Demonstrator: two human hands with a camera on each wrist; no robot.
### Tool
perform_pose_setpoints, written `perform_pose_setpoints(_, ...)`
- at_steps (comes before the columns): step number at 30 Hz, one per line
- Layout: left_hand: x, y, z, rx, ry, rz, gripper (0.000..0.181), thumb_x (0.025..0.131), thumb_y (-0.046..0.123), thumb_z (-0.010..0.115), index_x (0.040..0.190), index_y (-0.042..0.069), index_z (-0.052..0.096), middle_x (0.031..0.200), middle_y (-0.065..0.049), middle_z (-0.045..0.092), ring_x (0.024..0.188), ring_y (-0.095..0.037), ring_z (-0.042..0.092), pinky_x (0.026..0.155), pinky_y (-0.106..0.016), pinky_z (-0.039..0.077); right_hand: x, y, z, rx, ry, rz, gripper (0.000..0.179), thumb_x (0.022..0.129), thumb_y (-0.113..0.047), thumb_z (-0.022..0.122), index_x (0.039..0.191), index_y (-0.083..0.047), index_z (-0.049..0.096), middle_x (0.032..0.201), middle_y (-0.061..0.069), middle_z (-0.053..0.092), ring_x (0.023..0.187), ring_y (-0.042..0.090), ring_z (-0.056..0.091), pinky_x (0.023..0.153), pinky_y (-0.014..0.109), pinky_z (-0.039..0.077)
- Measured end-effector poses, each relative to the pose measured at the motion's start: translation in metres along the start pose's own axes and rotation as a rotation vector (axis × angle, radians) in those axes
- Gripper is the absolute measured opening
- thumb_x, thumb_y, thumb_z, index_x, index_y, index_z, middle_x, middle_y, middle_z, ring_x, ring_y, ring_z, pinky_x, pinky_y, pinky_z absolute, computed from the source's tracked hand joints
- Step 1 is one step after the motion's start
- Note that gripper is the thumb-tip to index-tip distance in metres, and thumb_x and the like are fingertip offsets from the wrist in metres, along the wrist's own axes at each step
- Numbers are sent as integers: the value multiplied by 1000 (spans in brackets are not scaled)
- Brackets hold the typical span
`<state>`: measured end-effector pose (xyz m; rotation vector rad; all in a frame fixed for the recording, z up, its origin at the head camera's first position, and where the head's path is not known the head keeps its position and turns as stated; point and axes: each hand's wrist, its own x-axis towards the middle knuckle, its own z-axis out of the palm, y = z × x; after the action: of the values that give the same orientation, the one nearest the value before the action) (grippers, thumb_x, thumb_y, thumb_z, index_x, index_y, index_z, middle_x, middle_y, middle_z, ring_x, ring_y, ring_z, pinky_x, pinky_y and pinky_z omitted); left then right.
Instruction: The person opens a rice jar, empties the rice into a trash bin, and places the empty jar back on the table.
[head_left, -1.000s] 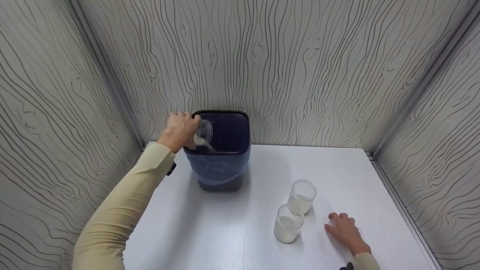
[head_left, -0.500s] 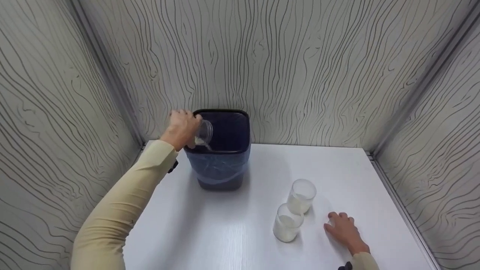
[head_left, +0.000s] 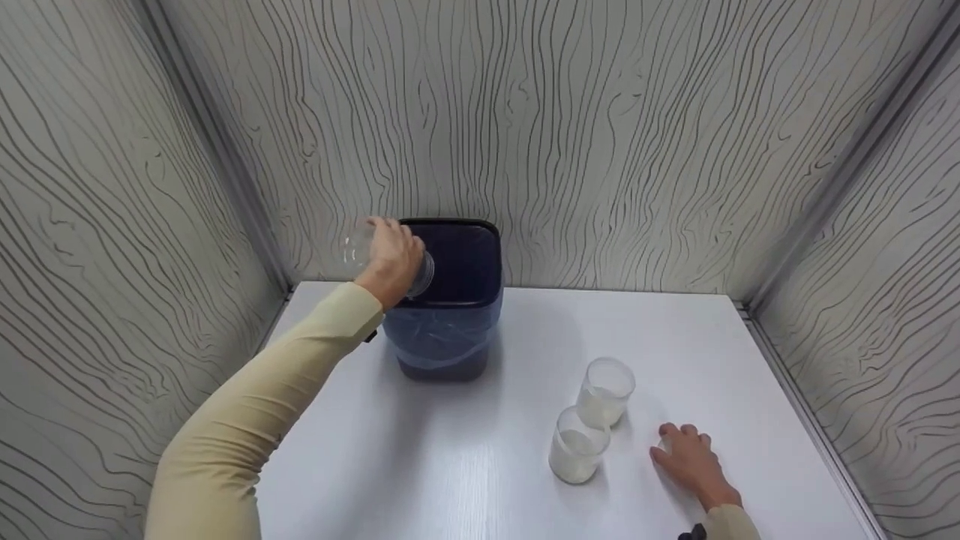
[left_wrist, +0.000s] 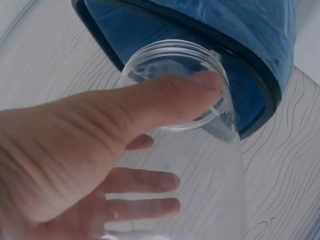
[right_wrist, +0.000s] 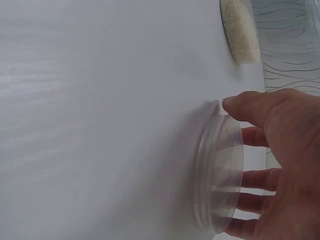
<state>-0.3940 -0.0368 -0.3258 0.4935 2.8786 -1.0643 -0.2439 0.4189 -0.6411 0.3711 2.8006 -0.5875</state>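
Note:
My left hand [head_left: 391, 259] grips a clear wide-mouthed jar [left_wrist: 200, 170], thumb by its threaded rim and fingers along the far side. The jar lies tipped, its mouth over the waste bin [head_left: 442, 341], which has a dark rim and a blue liner. A few pale bits show near the jar's mouth; its body looks see-through. On the white table at the right, my right hand [head_left: 691, 459] holds a clear round lid [right_wrist: 220, 175] between thumb and fingers. Left of that hand stand two clear glasses, a front one [head_left: 576, 454] and a rear one [head_left: 604, 397], with whitish grains inside.
The white table [head_left: 637, 322] meets a back wall [head_left: 570, 150] patterned with wood-grain lines. Similar panels stand at both sides, joined by grey metal corner strips. The bin stands at the table's back left.
My left hand has moved right and turned, tipping the jar further; its body now shows left of the hand. The stream seen earlier at its mouth no longer shows. The right hand stays put.

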Motion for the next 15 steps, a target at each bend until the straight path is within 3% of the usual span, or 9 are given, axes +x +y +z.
perform_pose_setpoints(8, 4, 14, -6, 183, -12, 39, 51, 98, 30, 53, 144, 10, 47, 139, -17, 55, 126, -40, 51, 108, -58, 37, 2, -1, 1, -6, -18, 27, 53, 92, -32, 61, 131, 1, 52, 136, 37, 39, 118, 51, 40, 95, 65, 41)
perform_pose_setpoints(11, 6, 15, -8, 182, 1, 37, 47, 99, 29, 50, 142, 10, 49, 137, -17, 56, 124, -39, 52, 107, -57, 38, 2, -1, 1, -8, -10, 34, 53, 92, -32, 61, 133, 1, 52, 137, 38, 37, 120, 53, 39, 96, 66, 40)
perform_pose_setpoints(15, 9, 16, -10, 109, 21, 24, 49, 100, 30, 50, 144, 10, 46, 137, -17, 55, 125, -39, 52, 106, -56, 40, 0, 2, 2, -14, 10, 9, 53, 91, -32, 61, 132, 2, 52, 136, 38, 38, 120, 54, 39, 94, 67, 41)
